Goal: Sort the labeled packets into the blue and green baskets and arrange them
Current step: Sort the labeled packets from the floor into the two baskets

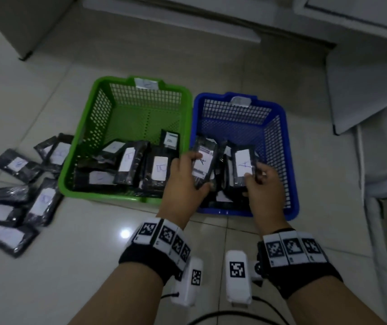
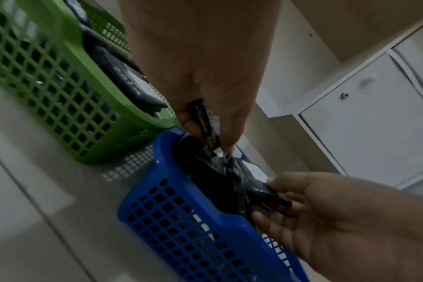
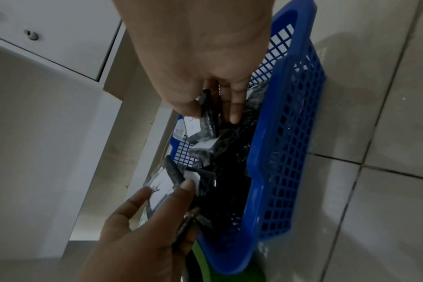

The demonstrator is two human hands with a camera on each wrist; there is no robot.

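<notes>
Over the blue basket point(image 1: 288, 146), our left hand point(image 1: 183, 177) grips one packet point(image 1: 203, 164); our right hand point(image 1: 265, 184) pinches another packet point(image 1: 243, 166).

The pale tiled floor point(image 1: 75, 266) is occupied by the green basket point(image 1: 126, 198), the blue basket point(image 1: 291, 184), and seemingly seven loose packets point(image 1: 23, 198).

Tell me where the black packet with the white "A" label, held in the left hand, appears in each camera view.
Head view: the black plastic packet with the white "A" label is centre, over the left side of the blue plastic basket.
Left wrist view: only its dark edge shows, pinched below the left hand.
Right wrist view: lower left, label facing the camera.
Shared landmark: the blue basket.
</notes>
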